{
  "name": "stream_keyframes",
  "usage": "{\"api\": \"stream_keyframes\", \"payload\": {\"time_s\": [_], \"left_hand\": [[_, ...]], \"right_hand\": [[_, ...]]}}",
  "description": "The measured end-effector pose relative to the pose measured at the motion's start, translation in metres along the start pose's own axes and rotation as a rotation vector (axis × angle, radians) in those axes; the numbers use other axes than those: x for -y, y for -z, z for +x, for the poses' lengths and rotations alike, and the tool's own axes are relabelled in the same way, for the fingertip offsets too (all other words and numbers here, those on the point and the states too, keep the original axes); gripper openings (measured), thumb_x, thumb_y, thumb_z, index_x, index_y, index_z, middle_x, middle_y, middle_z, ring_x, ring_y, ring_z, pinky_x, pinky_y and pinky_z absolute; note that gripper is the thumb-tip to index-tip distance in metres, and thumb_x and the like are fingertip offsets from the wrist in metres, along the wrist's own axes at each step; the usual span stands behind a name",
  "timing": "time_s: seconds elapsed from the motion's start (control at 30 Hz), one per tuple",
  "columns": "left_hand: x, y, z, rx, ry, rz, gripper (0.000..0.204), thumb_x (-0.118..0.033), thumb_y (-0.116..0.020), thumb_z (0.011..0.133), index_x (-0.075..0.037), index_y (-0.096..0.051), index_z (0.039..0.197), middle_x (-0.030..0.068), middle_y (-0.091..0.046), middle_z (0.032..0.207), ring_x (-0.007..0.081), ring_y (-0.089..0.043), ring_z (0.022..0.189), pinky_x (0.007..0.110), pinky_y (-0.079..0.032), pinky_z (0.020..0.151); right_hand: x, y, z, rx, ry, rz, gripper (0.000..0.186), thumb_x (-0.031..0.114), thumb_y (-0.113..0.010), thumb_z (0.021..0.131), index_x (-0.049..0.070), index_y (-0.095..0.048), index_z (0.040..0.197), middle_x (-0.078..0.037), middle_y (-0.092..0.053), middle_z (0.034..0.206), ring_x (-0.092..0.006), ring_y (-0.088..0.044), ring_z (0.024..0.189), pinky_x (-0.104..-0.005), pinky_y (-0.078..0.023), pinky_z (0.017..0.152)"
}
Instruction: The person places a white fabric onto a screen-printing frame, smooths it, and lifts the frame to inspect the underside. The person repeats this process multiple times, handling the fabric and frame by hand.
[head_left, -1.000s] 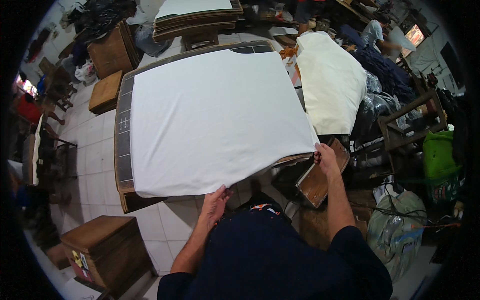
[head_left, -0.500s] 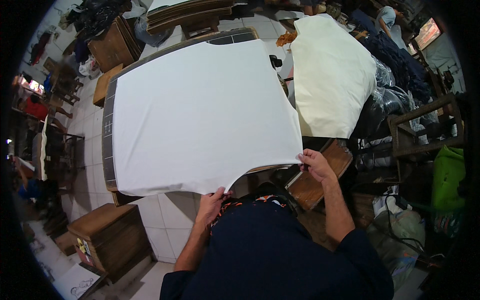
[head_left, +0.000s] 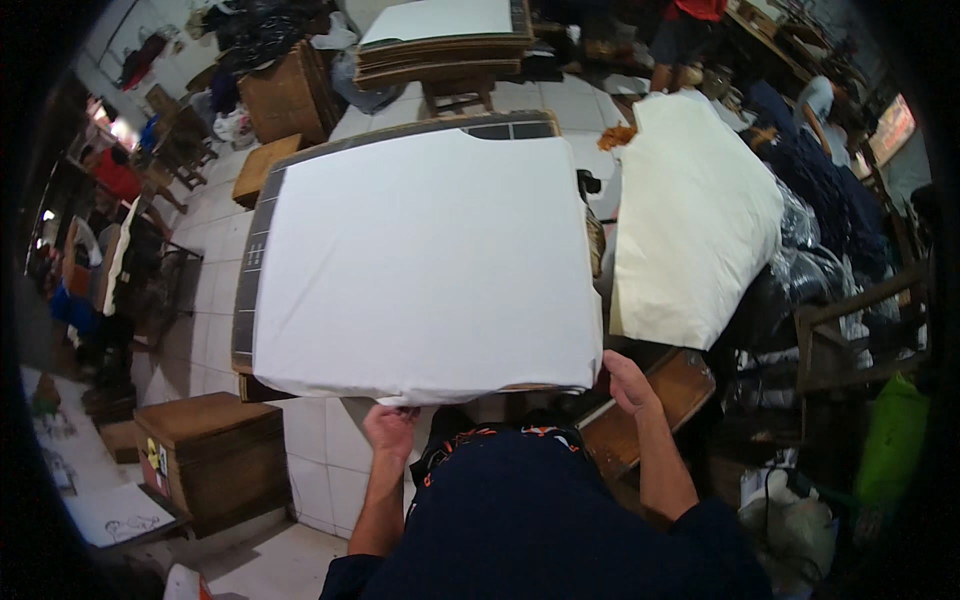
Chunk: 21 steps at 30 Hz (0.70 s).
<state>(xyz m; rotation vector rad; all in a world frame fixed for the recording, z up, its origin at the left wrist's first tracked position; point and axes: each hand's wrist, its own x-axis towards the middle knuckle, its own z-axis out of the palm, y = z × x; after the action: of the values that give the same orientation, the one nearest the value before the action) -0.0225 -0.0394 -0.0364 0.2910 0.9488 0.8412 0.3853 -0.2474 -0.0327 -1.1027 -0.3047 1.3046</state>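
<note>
A white cut fabric panel [head_left: 425, 265] lies spread over a dark board [head_left: 262, 225] with pale marks along its left side. Its near edge now hangs down over the board's front. My left hand [head_left: 390, 428] is closed on the fabric at that near edge, left of the middle, its fingertips partly tucked under the cloth. At the near right corner, my right hand [head_left: 625, 380] grips the fabric where it wraps the edge; some of its fingers are hidden there.
Cream fabric [head_left: 690, 220] covers a surface on the right. A wooden box [head_left: 215, 455] stands at lower left. Stacked boards [head_left: 445, 62] sit at the far side, a wooden stool frame [head_left: 860, 330] at the right. Other people [head_left: 115, 172] are in the background.
Both hands have drawn the near fabric edge down over the board's front; the cloth's curved cut-out and right corner no longer stretch out toward me. The view has shifted, showing more of the far side.
</note>
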Motion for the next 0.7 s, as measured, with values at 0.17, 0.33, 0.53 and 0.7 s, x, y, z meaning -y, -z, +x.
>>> {"api": "stream_keyframes", "payload": {"time_s": [0.17,0.33,0.53,0.7], "left_hand": [[-0.067,0.032,0.025,-0.407,-0.26,-0.258,0.054,-0.051,-0.058,0.086,-0.009,-0.058,0.12,0.0075,-0.062,0.114,0.0248,-0.059,0.103,0.043,-0.046,0.089],[-0.128,0.059,0.066,-0.522,-0.44,-0.207,0.073,-0.059,-0.069,0.085,-0.01,-0.051,0.137,0.0083,-0.059,0.132,0.0277,-0.055,0.121,0.048,-0.045,0.102],[-0.185,0.094,0.088,-0.738,-0.583,-0.367,0.058,-0.045,-0.072,0.089,0.002,-0.06,0.12,0.0125,-0.063,0.126,0.03,-0.064,0.108,0.048,-0.053,0.093],[-0.2,0.127,0.094,-1.206,-0.811,0.333,0.045,-0.04,-0.062,0.096,0.005,-0.06,0.102,0.0216,-0.068,0.099,0.0396,-0.065,0.089,0.047,-0.052,0.081]], "right_hand": [[0.004,-0.013,0.028,-0.29,0.069,0.004,0.042,0.034,-0.057,0.101,-0.003,-0.061,0.121,-0.007,-0.064,0.117,-0.0154,-0.057,0.109,-0.0298,-0.042,0.099],[0.008,-0.017,0.052,-0.351,0.191,-0.006,0.045,0.036,-0.055,0.102,-0.003,-0.06,0.122,-0.008,-0.063,0.117,-0.0162,-0.057,0.105,-0.0322,-0.044,0.095],[0.011,-0.014,0.059,-0.541,0.155,-0.294,0.039,0.033,-0.052,0.103,-0.001,-0.061,0.119,-0.007,-0.065,0.108,-0.0163,-0.058,0.097,-0.0315,-0.047,0.089],[0.001,-0.009,0.059,-0.626,0.292,-0.511,0.032,0.028,-0.052,0.104,-0.002,-0.063,0.098,-0.004,-0.063,0.085,-0.0122,-0.055,0.077,-0.0303,-0.047,0.072]]}}
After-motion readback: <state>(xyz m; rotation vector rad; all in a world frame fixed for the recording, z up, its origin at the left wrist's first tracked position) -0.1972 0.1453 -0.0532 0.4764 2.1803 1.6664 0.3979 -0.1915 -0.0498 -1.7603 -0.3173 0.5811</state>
